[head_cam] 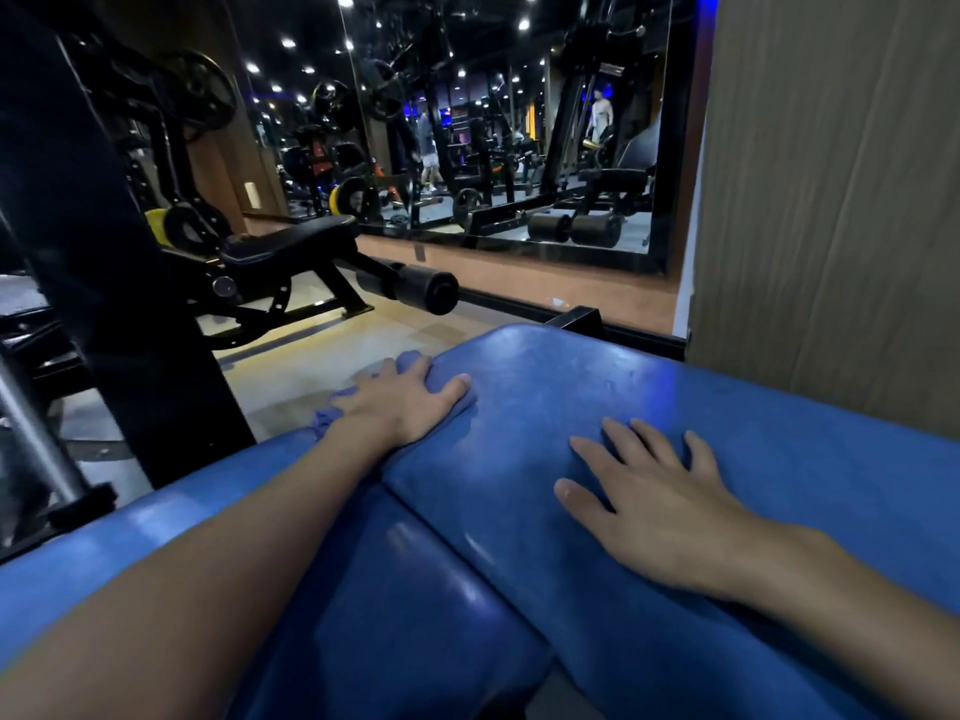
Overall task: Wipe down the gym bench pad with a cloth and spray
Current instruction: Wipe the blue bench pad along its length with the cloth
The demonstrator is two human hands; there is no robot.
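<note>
A blue gym bench pad [597,387] fills the lower frame, split by a seam into a far section and a near section [363,589]. My left hand [400,402] presses a blue cloth [332,413] flat against the far pad's left edge; the cloth bunches out to the left, below the hand. My right hand [649,496] lies flat on the far pad with its fingers spread and nothing in it. No spray bottle is in view.
A black machine upright [130,304] stands close on the left. Beyond it sits a black bench with a roller pad [415,288]. A wall mirror [519,122] runs along the back, and a beige wall panel [831,200] stands at the right. Tiled floor [311,366] lies between.
</note>
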